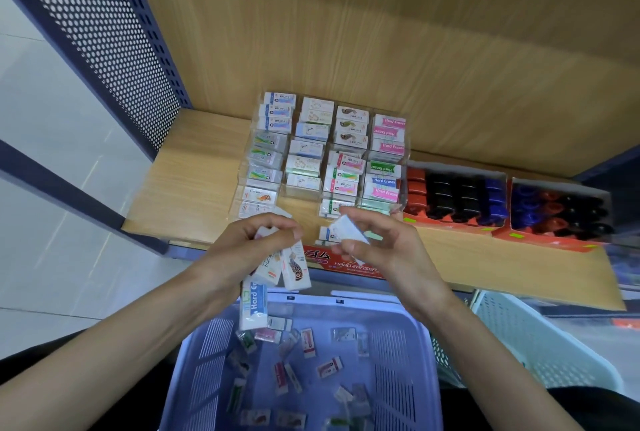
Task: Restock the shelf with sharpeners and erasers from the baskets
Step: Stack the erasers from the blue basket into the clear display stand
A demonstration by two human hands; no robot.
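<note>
My left hand (254,245) grips a bunch of boxed erasers (273,271) that hang down from my palm over the lilac basket (408,354). My right hand (379,245) pinches a single white eraser (348,228) just in front of the clear eraser organizer (325,153) on the wooden shelf (183,181). The organizer's compartments hold rows of boxed erasers. Several loose erasers (329,366) lie on the basket's bottom. Red trays of sharpeners (453,198) stand to the organizer's right.
A second sharpener tray (561,216) sits further right. A white basket (540,337) stands right of the lilac one. A red "Hard Eraser" box (343,262) lies at the shelf's front edge. A perforated dark-blue side panel (114,32) bounds the shelf on the left.
</note>
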